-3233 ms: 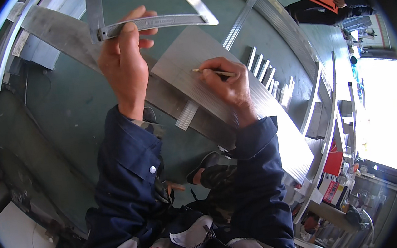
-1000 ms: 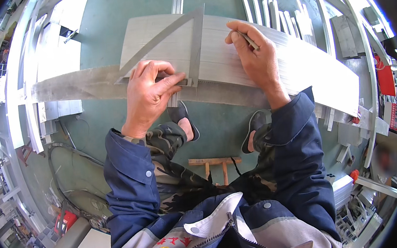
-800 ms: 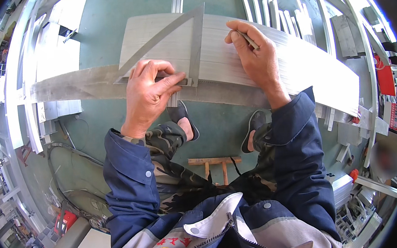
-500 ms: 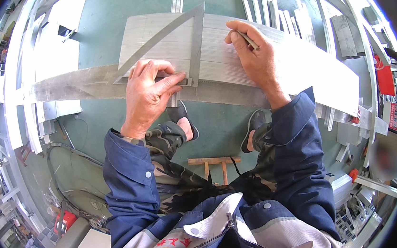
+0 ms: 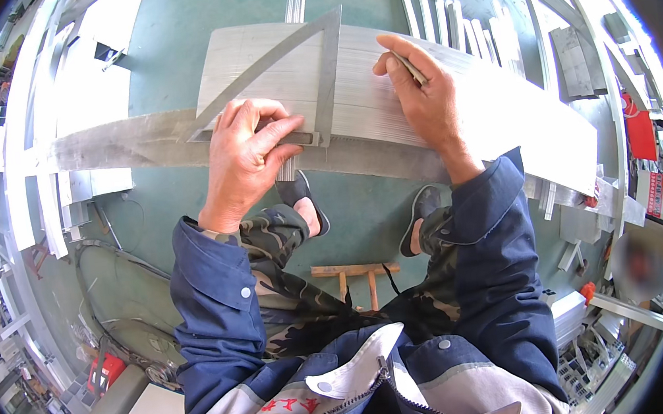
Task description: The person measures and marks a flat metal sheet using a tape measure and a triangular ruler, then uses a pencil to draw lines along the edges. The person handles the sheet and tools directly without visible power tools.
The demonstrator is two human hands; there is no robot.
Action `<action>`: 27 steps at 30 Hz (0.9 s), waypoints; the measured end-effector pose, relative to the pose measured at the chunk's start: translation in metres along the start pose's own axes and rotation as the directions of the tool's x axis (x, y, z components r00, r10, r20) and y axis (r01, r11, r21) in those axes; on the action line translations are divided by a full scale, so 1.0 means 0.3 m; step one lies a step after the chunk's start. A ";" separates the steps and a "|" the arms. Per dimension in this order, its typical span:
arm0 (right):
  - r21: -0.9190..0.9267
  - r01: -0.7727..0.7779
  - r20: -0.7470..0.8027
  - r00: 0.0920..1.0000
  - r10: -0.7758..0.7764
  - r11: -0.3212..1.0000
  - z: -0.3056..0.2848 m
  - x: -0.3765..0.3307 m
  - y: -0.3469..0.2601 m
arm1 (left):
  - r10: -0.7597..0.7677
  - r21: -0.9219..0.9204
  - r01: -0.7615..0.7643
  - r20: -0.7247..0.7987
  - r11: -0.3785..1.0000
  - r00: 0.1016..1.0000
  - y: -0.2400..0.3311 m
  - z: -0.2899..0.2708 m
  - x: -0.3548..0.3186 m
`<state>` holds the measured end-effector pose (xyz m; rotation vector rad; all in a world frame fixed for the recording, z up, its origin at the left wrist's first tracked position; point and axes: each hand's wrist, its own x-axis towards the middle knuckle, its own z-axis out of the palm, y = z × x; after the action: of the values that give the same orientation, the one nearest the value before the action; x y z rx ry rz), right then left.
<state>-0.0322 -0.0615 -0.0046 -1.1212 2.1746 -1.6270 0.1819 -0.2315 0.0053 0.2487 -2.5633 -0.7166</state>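
My left hand is closed on the thick base of a metal triangular set square, thumb and fingers pinching it. The square lies flat across a row of pale metal strips packed side by side, its base along their near edge. To the right, over the same strips, my right hand is closed round a thin pencil-like stick. Its tip is turned away from the square and does not touch the strips. Exactly what kind of marker it is cannot be made out.
A long grey metal beam runs crosswise under the strips. Several short metal bars lie on the green floor beyond. A wooden stool or handle piece is between my legs. Metal frames stand at both sides, and a hose loops at left.
My left fingertips have shifted slightly back along the square's base, showing more of it. My right hand has turned a little with the stick. The square stays put.
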 end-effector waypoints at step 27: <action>0.098 -0.088 -0.010 0.996 0.090 0.991 0.062 0.078 -0.005 | -0.003 -0.088 0.002 -0.019 0.996 1.000 -0.013 0.011 -0.009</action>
<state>-0.0372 -0.0911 -0.0040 -0.9743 2.0972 -1.6871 0.1829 -0.2326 -0.0001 0.2290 -2.5062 -0.8213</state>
